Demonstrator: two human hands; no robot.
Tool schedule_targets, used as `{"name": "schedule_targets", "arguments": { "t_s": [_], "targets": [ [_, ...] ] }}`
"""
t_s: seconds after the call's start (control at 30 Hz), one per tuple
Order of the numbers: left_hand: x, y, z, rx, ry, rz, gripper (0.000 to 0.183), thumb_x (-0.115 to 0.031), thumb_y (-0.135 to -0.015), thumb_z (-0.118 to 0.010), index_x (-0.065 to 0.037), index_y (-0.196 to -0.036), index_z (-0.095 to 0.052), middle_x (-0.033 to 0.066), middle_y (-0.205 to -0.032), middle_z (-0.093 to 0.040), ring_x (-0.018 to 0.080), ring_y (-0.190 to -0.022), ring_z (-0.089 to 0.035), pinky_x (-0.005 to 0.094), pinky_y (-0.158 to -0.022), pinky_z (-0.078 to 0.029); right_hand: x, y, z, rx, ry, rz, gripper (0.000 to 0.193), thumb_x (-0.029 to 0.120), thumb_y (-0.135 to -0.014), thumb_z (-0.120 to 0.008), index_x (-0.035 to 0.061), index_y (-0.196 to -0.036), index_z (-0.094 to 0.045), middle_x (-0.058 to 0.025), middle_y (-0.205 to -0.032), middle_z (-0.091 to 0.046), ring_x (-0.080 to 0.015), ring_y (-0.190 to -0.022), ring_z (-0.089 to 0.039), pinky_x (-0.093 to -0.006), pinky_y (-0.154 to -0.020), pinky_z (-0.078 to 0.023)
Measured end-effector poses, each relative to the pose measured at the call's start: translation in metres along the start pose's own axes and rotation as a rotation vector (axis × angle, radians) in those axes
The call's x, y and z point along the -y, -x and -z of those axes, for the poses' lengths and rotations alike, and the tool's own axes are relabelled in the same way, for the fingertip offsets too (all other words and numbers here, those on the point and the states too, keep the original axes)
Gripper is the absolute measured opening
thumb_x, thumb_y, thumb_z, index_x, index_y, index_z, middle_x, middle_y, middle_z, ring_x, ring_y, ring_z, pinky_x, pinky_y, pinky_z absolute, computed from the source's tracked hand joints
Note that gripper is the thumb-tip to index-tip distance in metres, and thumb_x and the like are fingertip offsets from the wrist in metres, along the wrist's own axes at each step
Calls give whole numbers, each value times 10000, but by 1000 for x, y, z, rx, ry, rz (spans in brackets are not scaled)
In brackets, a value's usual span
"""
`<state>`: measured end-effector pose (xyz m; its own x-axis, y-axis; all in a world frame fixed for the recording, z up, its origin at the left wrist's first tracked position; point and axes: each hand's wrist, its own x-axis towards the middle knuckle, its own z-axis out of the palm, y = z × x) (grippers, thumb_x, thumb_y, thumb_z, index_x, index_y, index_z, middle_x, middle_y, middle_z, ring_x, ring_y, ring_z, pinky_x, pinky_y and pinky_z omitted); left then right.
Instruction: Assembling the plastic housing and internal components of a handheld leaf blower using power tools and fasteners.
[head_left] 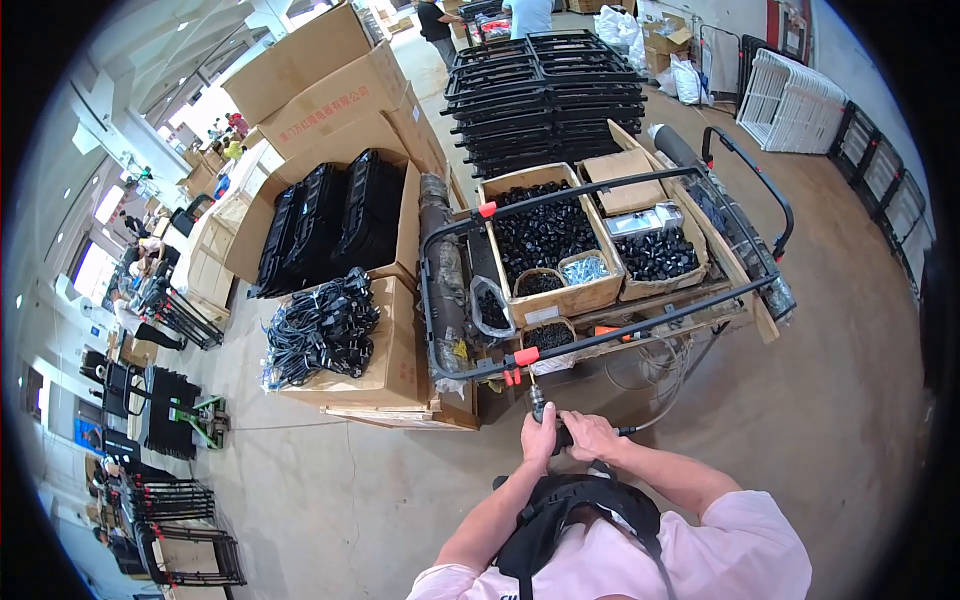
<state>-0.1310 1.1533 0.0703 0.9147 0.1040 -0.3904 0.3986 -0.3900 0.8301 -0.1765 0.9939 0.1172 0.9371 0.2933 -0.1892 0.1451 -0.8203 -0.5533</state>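
Observation:
Both of my hands are closed around an air screwdriver (pixel 538 398) in front of my body. My left hand (pixel 539 436) wraps its body just behind the metal chuck, thumb on top. My right hand (pixel 589 435) grips the rear, where a hose leads off to the right. The bit points away from me, at or very near a red clamp (pixel 526 356) on the near bar of a black tubular frame (pixel 640 322). That frame rests over a cart of parts. A second red clamp (pixel 487 209) sits on its far bar. The screw itself is too small to make out.
Under the frame stand a carton of black plastic parts (pixel 540 225), a tub of silver screws (pixel 584 268) and a bag of small black pieces (pixel 490 305). Bundled black cables (pixel 325 330) lie on a carton to the left. Stacked black frames (pixel 548 110) rise beyond the cart.

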Motion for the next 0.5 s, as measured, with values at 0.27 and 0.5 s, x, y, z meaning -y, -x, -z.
{"name": "schedule_targets", "arguments": {
  "t_s": [0.27,0.5],
  "targets": [
    [4,-6,-1,17,-16,-2,678,-619,-982,-643,49,-1088,-684,283,-1013,-740,437,-1012,-728,500,-902,-543,2,1,5,6,-45,-26,809,280,-770,-822,-15,-1432,-462,-282,-1270,-659,-452,-1142,-678,-517,-979,-557],
    [-1,-5,-1,8,-4,21,673,-610,-981,-649,53,-1094,-685,271,-1030,-743,412,-1013,-731,488,-905,-543,1,-1,8,-21,-49,-11,787,271,-785,-816,-20,-1422,-457,-284,-1213,-694,-454,-1113,-693,-516,-971,-559]
  ]
}}
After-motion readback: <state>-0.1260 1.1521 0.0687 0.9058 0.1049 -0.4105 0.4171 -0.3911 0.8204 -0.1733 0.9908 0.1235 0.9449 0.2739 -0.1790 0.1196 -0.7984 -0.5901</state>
